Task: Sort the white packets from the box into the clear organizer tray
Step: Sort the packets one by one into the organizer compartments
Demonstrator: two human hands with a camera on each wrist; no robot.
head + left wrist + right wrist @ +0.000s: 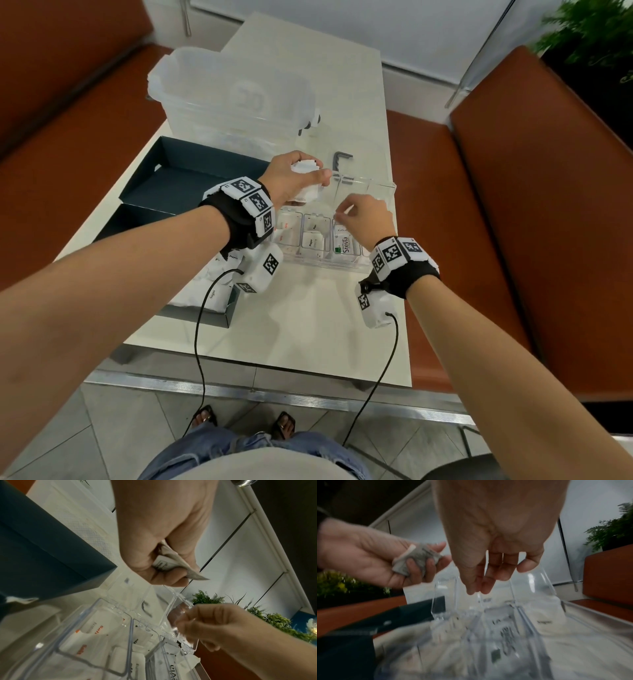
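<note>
**Left hand holding a bunch of packets over the tray while the right hand is hovering at the stevia compartment**

The left hand [291, 180] is gripping a crumpled bunch of white packets [306, 171], fingers curled round them, above the far left corner of the clear organizer tray [383, 192]. In the left wrist view one packet end is sticking out of the fist toward 4 o'clock. The right hand [368, 214] is hanging over the tray's right side with fingers loosely bunched and pointing down; whether it is pinching anything I cannot tell, since the right wrist view is blurred.

The tray is lying at 12 o'clock from the person, its long axis running 9 to 3. The near compartments are already holding packets: salt-labelled ones at left, pepper in the middle, a Stevia packet [344, 245] lying with its long axis 6 to 12. The dark box [191, 178] is sitting at 9 o'clock from the tray, with a Sugar packet [214, 294] and others still in its near half.

The held bunch is lying at 10 o'clock from the right hand, near it, so the right hand is probably best placed to draw the next packet out.
</note>
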